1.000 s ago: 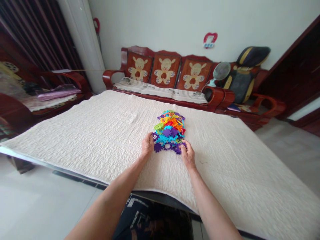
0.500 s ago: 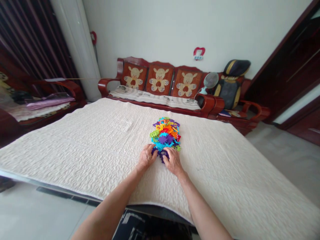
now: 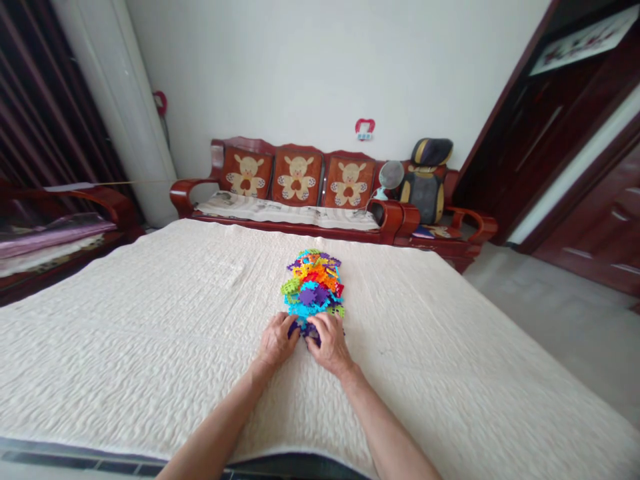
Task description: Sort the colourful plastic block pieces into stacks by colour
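One heap of bright plastic interlocking pieces [image 3: 314, 288] at centre of cream quilted surface [image 3: 150, 347]. Purple pieces [image 3: 306, 329] at heap's 6 o'clock edge, pinched between both hands. Left hand [image 3: 277, 341] at 7 o'clock of heap, fingers curled onto purple pieces. Right hand [image 3: 330, 342] at 5 o'clock, fingers bent over same pieces, hands touching. Wooden sofa [image 3: 300, 193] at 12 o'clock, bear-print cushions. No readable writing or labels.
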A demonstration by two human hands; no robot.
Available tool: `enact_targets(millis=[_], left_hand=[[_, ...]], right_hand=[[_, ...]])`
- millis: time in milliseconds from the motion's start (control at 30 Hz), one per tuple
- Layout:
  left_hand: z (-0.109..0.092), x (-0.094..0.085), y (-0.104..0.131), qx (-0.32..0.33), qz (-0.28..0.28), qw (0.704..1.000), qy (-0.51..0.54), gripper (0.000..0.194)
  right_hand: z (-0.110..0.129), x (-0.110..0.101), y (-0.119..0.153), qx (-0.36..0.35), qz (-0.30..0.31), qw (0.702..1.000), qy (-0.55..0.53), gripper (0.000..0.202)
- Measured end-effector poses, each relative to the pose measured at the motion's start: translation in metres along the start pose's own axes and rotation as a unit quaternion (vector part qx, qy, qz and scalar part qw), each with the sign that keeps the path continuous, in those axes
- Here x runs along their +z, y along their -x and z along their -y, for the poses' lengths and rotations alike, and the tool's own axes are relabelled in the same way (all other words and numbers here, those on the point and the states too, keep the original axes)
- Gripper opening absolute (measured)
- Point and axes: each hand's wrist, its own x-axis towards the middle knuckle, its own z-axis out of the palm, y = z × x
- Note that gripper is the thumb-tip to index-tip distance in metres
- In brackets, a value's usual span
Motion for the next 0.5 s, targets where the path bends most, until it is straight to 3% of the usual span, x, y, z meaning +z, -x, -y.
enact_targets(millis=[200,500], left_hand=[[0.0015,0.0016,0.0005,0.000,-0.008,1.000,0.029,0.025],[0.0070,-0.0041,-0.0036,-0.049,-0.039,0.995,0.084,0.028]], right_hand=[[0.0003,0.0030,0.0005,-0.005,0.009,1.000,-0.018,0.039],[-0.0010,-0.0027,0.0043,-0.009,0.105,0.994,-0.009,0.057]])
